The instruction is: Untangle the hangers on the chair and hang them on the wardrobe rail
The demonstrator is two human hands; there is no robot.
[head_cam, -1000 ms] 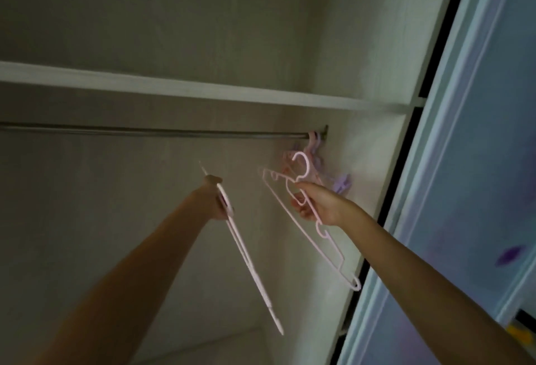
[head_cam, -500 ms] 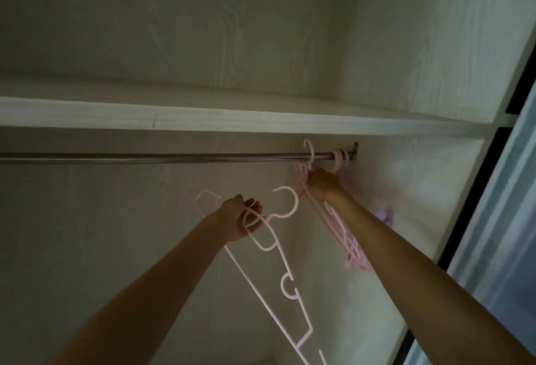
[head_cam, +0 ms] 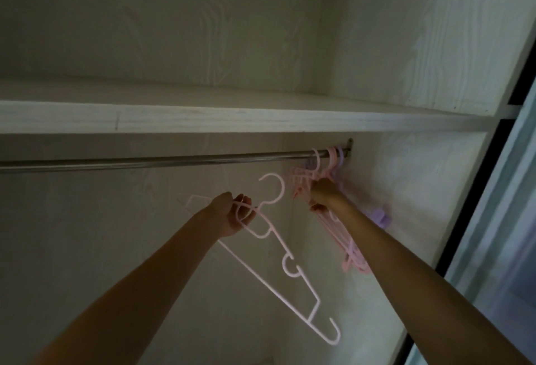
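Your left hand point(head_cam: 236, 214) pinches a pale hanger point(head_cam: 285, 260) just below the rail point(head_cam: 162, 160), its hook not on yet. Your right hand point(head_cam: 322, 192) has its fingers closed on a pink hanger point(head_cam: 333, 228) hooked on with the bunch point(head_cam: 333, 158) at the rail's right end. Let go too soon and it may slip off. The loose hook could catch on the bunch and tangle again.
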